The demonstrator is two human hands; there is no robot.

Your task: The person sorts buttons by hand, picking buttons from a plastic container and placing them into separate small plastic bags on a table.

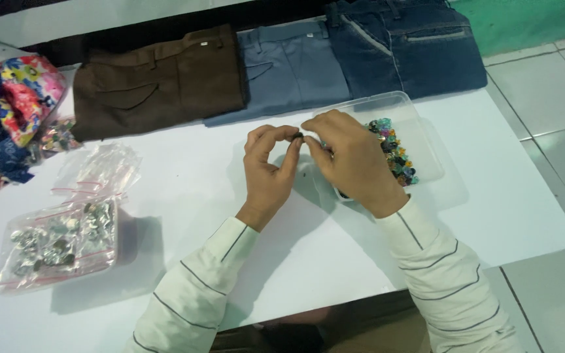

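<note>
Left hand (266,171) and right hand (354,157) meet above the white table (184,189), fingertips pinched together on one small dark bead (299,136); many coloured beads (393,151) remain in the clear plastic tray (426,147).

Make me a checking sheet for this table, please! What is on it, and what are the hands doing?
Surface: white table, lit, partly covered.
Job's things: small dark piece pinched between both hands; clear tray holding colourful beads.
Clutter: zip bag of silvery pieces; empty clear bags; patterned cloth; three folded trousers, brown, grey, dark denim.
Grippers: left hand and right hand, fingertips meeting on the piece.
Cables: nothing seen.
Surroundings: pale tiled floor.
</note>
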